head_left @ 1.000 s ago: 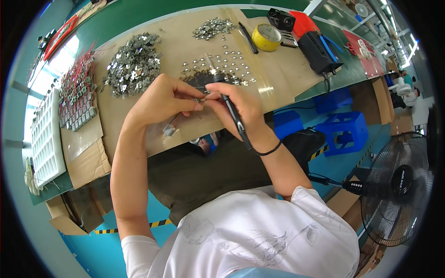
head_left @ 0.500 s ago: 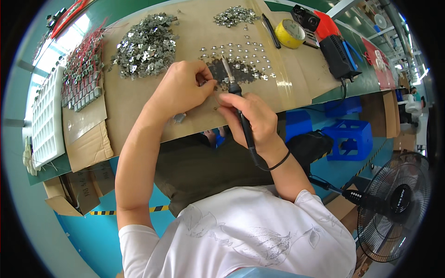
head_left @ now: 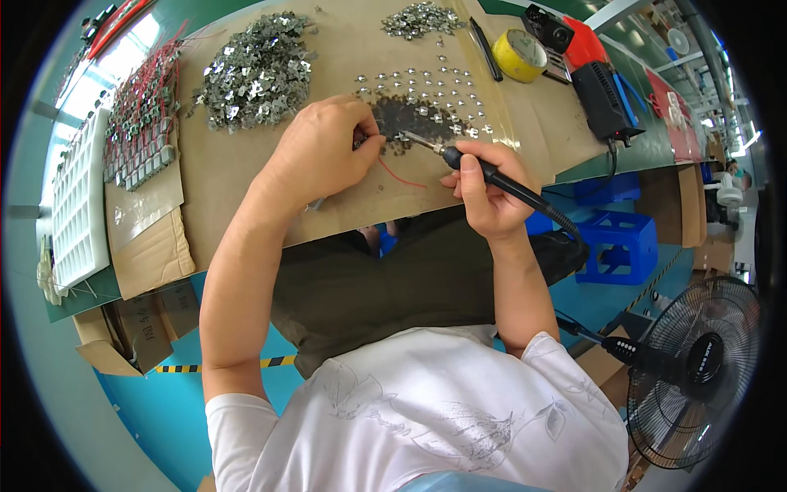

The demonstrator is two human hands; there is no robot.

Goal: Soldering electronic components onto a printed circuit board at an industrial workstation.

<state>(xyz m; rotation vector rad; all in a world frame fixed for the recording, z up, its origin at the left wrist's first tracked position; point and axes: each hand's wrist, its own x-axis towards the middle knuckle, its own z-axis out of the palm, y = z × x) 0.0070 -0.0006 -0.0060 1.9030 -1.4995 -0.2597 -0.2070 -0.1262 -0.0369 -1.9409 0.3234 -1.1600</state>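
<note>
My left hand (head_left: 332, 148) is closed at the near edge of a dark scorched patch (head_left: 430, 123) on the brown board. Its fingertips pinch a small part that they mostly hide; a thin red wire (head_left: 403, 178) trails out to the right. Below that hand, a small grey part (head_left: 316, 204) shows beside the wrist. My right hand (head_left: 496, 193) grips a soldering iron (head_left: 533, 199) by its black handle. The iron's metal tip points left, close to my left fingertips. Small shiny metal clips (head_left: 443, 83) stand in rows just beyond the patch.
A big heap of metal pieces (head_left: 258, 74) lies at the back left, a smaller pile (head_left: 420, 20) at the back. Red-wired small motors (head_left: 141, 131) and a white tray (head_left: 80, 201) sit left. Yellow tape (head_left: 516, 59), a black pen (head_left: 486, 51) and a black box (head_left: 602, 100) stand right.
My right hand has moved right, and the soldering iron has swung from pointing away to pointing left. The red wire now lies visible across the board. My left hand stays nearly in place.
</note>
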